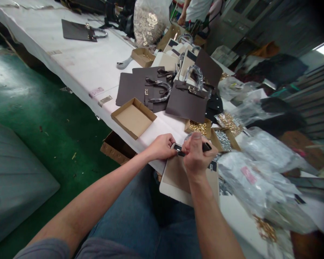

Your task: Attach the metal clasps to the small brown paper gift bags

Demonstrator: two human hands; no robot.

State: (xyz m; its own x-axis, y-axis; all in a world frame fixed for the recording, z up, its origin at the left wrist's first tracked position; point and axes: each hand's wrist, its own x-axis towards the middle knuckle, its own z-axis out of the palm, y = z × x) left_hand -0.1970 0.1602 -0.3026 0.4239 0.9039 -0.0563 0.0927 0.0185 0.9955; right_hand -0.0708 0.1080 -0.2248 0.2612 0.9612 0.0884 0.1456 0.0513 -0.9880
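Right now my left arm (102, 183) reaches up and across on a long slant, while my right arm (213, 219) comes up steeper, its wrist above the tan panel (175, 181). That panel lies at the near edge of the desk (83, 68), overhanging my jeans (124, 212). My left hand (163, 146) is curled, thumb and fingertips pinching the panel's upper left corner, close by a dark patch (177, 147). My right hand (198, 154) is closed in a fist around one black-handled tool (206, 146), thumb uppermost; its tip is hidden from me. I count two dark patches on this one panel. Just beyond my hands sit two small boxes, one of gold studs (198, 126), one of silver studs (223, 140); to their left is one shallow cardboard tray (133, 118). One brown bag panel (77, 30) lies alone at the far end; others overlap in a pile (187, 100) whose number I cannot tell.
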